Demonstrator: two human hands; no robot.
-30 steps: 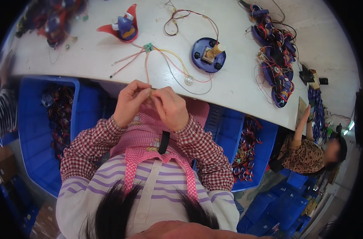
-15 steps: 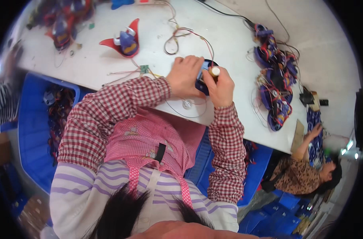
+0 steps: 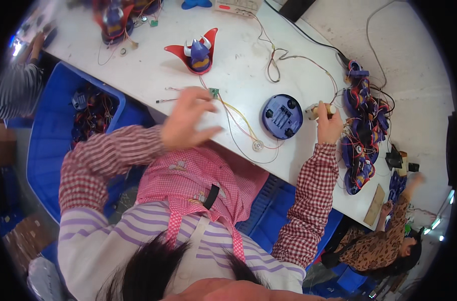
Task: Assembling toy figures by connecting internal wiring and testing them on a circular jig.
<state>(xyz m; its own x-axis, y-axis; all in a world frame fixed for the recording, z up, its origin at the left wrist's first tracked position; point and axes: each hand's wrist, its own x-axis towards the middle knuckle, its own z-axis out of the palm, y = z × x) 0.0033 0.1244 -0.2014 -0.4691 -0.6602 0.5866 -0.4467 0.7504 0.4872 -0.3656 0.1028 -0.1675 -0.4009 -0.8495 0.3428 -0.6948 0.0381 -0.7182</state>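
A dark blue round toy base (image 3: 282, 117) lies on the white table with its battery compartment facing up. Just right of it, my right hand (image 3: 330, 126) pinches a cream-coloured wired piece (image 3: 315, 111) whose exact kind I cannot make out. My left hand (image 3: 189, 119) hovers empty over the table's near edge, fingers apart, close to a small green circuit board (image 3: 214, 93). Thin wires run from the board to a small round clear disc (image 3: 258, 145) and toward the base. Beyond the board stands a purple horned toy figure (image 3: 200, 52) with red wing-like sides.
A pale box with a red switch (image 3: 237, 6) feeds wires across the table. Wired toy parts (image 3: 358, 125) lie piled along the right side, more (image 3: 115, 22) at far left. Blue bins (image 3: 48, 155) flank the table's near side. A co-worker (image 3: 381, 241) sits at right, another (image 3: 18, 85) at left.
Both hands have come off the round base, uncovering it. My left hand drew back leftward and opened; my right moved aside with the wired piece. The whole view has shifted.
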